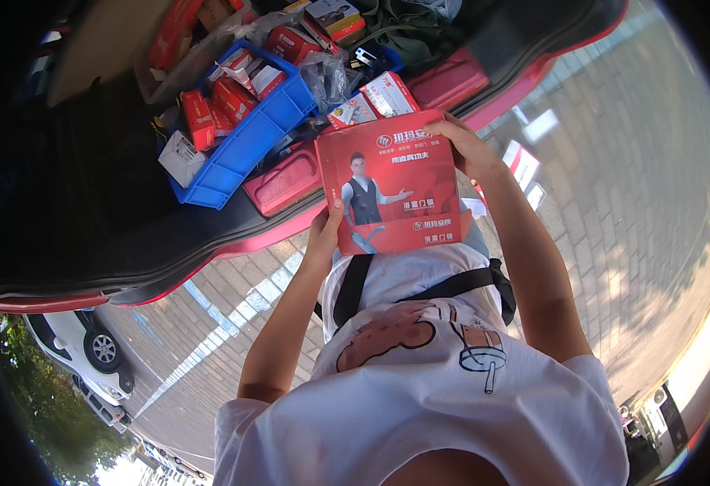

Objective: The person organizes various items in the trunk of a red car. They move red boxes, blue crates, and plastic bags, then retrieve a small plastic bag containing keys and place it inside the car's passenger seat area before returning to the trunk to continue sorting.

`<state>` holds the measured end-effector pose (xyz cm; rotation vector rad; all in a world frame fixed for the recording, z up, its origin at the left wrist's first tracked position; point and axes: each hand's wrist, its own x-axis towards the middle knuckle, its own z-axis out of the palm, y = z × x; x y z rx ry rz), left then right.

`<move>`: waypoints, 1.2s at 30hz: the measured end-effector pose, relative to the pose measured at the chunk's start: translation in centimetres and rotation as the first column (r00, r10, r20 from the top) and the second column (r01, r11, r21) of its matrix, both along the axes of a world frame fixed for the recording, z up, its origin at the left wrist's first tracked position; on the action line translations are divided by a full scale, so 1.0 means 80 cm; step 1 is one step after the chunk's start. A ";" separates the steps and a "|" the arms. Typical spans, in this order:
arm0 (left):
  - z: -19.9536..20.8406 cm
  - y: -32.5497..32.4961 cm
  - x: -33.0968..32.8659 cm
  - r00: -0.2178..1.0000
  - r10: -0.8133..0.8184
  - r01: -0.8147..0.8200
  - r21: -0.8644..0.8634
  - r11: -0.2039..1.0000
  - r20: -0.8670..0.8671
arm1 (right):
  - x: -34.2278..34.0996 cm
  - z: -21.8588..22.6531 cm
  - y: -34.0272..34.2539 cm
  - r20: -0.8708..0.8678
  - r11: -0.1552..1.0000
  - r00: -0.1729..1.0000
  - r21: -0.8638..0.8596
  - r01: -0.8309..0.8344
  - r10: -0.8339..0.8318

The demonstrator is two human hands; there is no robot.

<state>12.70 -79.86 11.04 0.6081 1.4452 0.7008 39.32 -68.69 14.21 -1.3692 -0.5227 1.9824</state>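
Note:
A flat red cardboard box (395, 182), printed with a figure in a dark vest and white lettering, is held up in front of my body. My left hand (324, 231) grips its lower left edge, thumb on the front. At the upper right corner my right hand (462, 146) is closed on the box, with its fingers partly hidden. Just beyond the box, small red and white cartons (387, 95) lie at the edge of the open car boot.
In the boot, a blue plastic crate (246, 146) holds several small red boxes (229, 101). Clear plastic bags (328, 79) and dark green cloth (408, 28) lie beside it. The red bumper (286, 182) borders the boot. White paper (521, 166) shows beyond my right forearm; a white car (80, 348) stands on the paving.

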 end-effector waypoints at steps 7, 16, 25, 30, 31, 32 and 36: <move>-0.146 0.080 0.035 0.986 0.142 -0.131 0.123 0.984 -0.084 | 0.007 -0.205 0.045 0.617 0.923 0.778 0.356 -0.147 -0.114; -0.150 0.054 0.008 0.986 0.163 -0.164 0.016 0.986 0.036 | -0.040 -0.126 -0.090 0.289 0.978 0.938 -0.025 0.207 -0.191; -0.127 0.066 0.033 0.973 0.186 -0.164 -0.163 0.973 0.134 | 0.009 -0.180 -0.056 0.151 0.915 0.902 0.093 0.394 -0.404; -0.098 0.078 0.019 0.970 0.105 -0.083 -0.108 0.991 0.219 | 0.002 -0.176 -0.051 0.068 0.906 0.908 0.122 0.405 -0.414; -0.110 0.074 0.012 0.989 0.093 -0.082 -0.101 0.992 0.114 | 0.000 -0.162 -0.049 0.071 0.910 0.910 0.104 0.401 -0.408; -0.112 0.062 0.006 0.992 0.090 -0.078 -0.147 0.986 0.083 | -0.002 -0.152 -0.057 0.070 0.915 0.914 0.083 0.394 -0.400; -0.120 0.045 0.001 0.999 -0.011 0.011 0.005 1.000 -0.033 | -0.005 -0.139 -0.070 0.158 0.937 0.927 0.144 0.317 -0.339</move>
